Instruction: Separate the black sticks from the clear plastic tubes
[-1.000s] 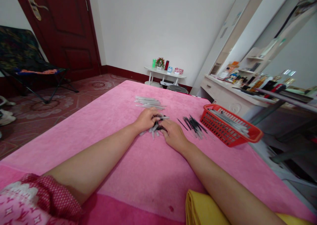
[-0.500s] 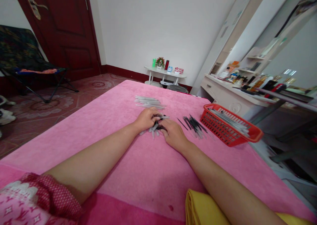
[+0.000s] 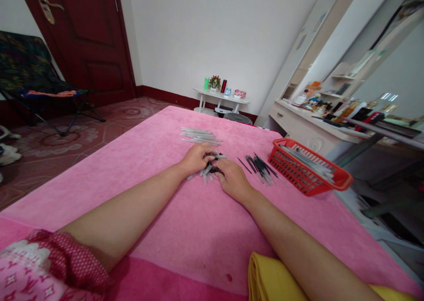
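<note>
My left hand (image 3: 198,158) and my right hand (image 3: 234,178) meet over a small heap of short grey and black pieces (image 3: 206,175), which look like pen caps, on the pink cloth (image 3: 185,230). The fingers of both hands are curled inward. A thin grey tube (image 3: 220,157), like a pen barrel, shows between the fingertips; which hand grips it is unclear. Beyond my left hand lies a bundle of grey pen barrels (image 3: 198,135). To the right of my right hand, thin black sticks like pen refills (image 3: 261,166) are spread in a loose pile.
A red plastic basket (image 3: 291,176) holding more grey sticks (image 3: 308,161) stands at the table's right edge. A folded yellow cloth (image 3: 265,279) lies under my right forearm. Farther off are a dresser (image 3: 311,135) with bottles, a small white table (image 3: 220,96) and a folding chair (image 3: 49,93).
My hands stay in nearly the same place over the heap, with at most a slight shift of the right fingers. The bundles and the basket have not moved.
</note>
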Motion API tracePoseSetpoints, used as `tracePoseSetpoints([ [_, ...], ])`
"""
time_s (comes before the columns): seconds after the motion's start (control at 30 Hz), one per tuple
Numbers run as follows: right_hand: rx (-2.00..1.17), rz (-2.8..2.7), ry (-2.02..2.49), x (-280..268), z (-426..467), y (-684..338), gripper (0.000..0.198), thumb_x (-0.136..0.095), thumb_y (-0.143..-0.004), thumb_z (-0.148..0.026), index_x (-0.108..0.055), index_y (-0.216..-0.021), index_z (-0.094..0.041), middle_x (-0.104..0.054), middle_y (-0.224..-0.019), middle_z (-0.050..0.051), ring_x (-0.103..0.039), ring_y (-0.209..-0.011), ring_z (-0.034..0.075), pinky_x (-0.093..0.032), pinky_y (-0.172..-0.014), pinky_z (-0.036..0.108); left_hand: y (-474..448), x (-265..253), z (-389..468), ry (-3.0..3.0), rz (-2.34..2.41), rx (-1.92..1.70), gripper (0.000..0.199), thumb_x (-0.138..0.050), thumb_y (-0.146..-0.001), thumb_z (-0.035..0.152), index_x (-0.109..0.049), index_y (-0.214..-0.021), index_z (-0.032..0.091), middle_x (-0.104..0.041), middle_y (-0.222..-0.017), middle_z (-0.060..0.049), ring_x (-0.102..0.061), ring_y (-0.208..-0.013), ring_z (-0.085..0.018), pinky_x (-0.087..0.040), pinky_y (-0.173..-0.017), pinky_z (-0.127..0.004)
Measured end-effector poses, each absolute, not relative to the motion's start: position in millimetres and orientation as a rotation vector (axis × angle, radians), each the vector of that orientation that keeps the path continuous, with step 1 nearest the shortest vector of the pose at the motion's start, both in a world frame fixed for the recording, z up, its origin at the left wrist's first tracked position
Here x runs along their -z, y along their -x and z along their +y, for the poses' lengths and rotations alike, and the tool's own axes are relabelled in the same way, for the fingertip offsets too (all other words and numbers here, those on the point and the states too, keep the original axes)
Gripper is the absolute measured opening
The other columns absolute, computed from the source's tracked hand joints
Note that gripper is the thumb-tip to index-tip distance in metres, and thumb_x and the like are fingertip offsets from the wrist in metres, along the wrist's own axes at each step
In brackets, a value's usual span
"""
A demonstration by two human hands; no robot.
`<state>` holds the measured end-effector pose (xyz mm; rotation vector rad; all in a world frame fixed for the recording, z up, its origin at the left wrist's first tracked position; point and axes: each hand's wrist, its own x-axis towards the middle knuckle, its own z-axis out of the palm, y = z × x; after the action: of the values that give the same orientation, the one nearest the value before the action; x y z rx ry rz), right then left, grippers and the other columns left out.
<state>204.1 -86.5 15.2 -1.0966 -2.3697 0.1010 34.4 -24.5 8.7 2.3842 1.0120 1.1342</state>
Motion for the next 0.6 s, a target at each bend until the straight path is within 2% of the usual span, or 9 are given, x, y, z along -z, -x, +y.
tracePoseSetpoints([
  [0.6,-0.094,-2.366,1.1,-13.7,-85.9,-204.2,0.025,-0.055,-0.077,-0.005,-0.062,-0.096,-0.019,-0.064,-0.098,0.007,-0.056,-0.092,0.02,-0.042,-0.083,0.032,-33.5,-7.0,-22.1,-2.415,0.963,-1.136,0.025,-0.057,-0.074,0.006,-0.073,-0.09,0.017,-0.067,-0.081,-0.004,-0.059,-0.083,-0.017,-0.047,-0.077,-0.028],
])
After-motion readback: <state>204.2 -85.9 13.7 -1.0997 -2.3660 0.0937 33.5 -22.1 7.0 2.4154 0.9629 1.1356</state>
